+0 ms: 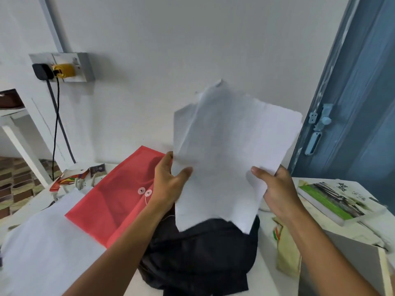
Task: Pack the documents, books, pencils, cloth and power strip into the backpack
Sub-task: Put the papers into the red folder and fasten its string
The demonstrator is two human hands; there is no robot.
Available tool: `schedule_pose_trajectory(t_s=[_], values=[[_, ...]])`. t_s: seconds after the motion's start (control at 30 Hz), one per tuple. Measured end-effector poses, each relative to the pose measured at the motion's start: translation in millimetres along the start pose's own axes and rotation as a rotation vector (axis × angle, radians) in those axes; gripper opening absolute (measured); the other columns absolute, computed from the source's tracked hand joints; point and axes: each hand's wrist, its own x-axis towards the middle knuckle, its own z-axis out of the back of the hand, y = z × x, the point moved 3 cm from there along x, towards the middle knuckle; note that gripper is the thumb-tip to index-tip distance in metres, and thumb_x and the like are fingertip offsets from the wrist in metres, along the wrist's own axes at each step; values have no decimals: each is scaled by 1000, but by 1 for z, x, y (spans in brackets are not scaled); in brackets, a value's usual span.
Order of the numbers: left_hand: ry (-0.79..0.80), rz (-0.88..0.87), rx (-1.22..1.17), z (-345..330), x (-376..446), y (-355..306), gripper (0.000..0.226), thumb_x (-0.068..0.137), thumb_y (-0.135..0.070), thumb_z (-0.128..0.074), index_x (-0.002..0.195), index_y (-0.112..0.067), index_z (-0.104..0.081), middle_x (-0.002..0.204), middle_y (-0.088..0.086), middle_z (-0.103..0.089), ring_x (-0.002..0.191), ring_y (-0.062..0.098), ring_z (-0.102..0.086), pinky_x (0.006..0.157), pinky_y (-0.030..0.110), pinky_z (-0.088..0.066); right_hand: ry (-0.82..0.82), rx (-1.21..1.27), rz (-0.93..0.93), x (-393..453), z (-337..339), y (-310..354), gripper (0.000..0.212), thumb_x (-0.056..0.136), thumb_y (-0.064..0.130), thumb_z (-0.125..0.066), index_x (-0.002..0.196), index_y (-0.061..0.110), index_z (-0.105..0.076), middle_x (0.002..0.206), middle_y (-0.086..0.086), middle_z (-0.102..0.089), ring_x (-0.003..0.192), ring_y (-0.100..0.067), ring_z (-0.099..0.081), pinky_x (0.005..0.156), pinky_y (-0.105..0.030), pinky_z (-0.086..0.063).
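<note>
I see both hands holding a loose sheaf of white documents [230,150] upright, straight above the black backpack [201,253]. My left hand [171,180] pinches the sheaf's left edge, thumb on the near face and fingers behind. My right hand [275,189] pinches the right edge the same way. The sheets' long axis runs roughly up and down, fanned at the top, and the lower corners hang just over the dark fabric. I cannot tell where the backpack's opening lies. I judge the coming move is straight down. A red envelope folder [115,195] lies just left of the backpack. A green-spined book [329,201] lies on the white table [265,242], well off to the right. Both sides look open enough for lowering.
</note>
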Motion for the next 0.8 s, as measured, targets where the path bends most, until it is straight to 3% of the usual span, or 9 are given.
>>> schedule_pose_trajectory(t_s=[0.13, 0.23, 0.3, 0.4, 0.47, 0.53, 0.6, 0.7, 0.8], values=[[-9, -54, 1, 4, 3, -10, 27, 71, -4, -69, 95, -12, -60, 86, 1, -71, 77, 16, -69, 67, 29, -58, -29, -250, 130, 5, -18, 4, 12, 88, 13, -65, 92, 24, -66, 93, 8, -71, 91, -10, -65, 82, -28, -50], [66, 96, 19, 4, -2, 13, 21, 78, -13, -72, 98, -10, -63, 90, 4, -73, 82, 22, -72, 68, 33, -59, -26, -321, 112, 0, -24, -15, 12, 89, 12, -64, 90, 24, -64, 90, 12, -69, 82, 3, -63, 72, -15, -49], [82, 182, 82, 6, -10, 30, 9, 89, -11, -65, 95, -18, -66, 93, 5, -74, 87, 27, -71, 75, 38, -59, -1, -372, 102, -6, -26, -32, 14, 91, 10, -61, 94, 24, -62, 91, 14, -66, 79, 6, -61, 74, -16, -50], [33, 227, 173, 9, -15, 38, 15, 93, -11, -58, 92, -23, -67, 97, 5, -74, 89, 23, -71, 79, 39, -58, -3, -463, 115, -15, -25, -51, 10, 94, 15, -57, 99, 9, -63, 84, -1, -66, 71, -6, -58, 69, -24, -45], [24, 224, 215, 12, -14, 32, 12, 93, -9, -58, 91, -17, -66, 95, 6, -73, 88, 24, -70, 78, 39, -57, -28, -497, 139, -18, -27, -53, 23, 94, 20, -57, 91, -2, -61, 75, -12, -64, 64, -13, -54, 64, -29, -44], [50, 180, 246, 17, -12, 20, 13, 91, -5, -58, 86, -13, -66, 90, 7, -72, 84, 27, -70, 74, 40, -57, 1, -513, 191, -24, -35, -44, 9, 95, 15, -54, 94, 10, -61, 84, 3, -66, 72, -4, -59, 68, -20, -47], [62, 156, 267, 31, -13, 10, 11, 89, -2, -59, 85, -10, -67, 87, 8, -73, 81, 26, -71, 70, 38, -59, 39, -525, 230, -29, -46, -37, 11, 96, 11, -53, 103, 18, -57, 90, 15, -61, 83, 2, -58, 69, -9, -43], [60, 179, 273, 66, -21, -4, 11, 87, 0, -61, 92, -9, -66, 84, 0, -72, 73, 14, -71, 60, 22, -55, 151, -487, 201, -34, -66, -40, 19, 96, 9, -52, 111, 19, -55, 96, 15, -60, 89, 4, -57, 69, -5, -43], [27, 264, 264, 117, -39, -10, 25, 86, -6, -66, 106, -19, -59, 98, -5, -68, 86, 14, -69, 64, 20, -56, 299, -462, 113, -45, -102, -57, 26, 95, 5, -52, 114, 23, -56, 101, 18, -61, 92, 6, -56, 74, -5, -42]])
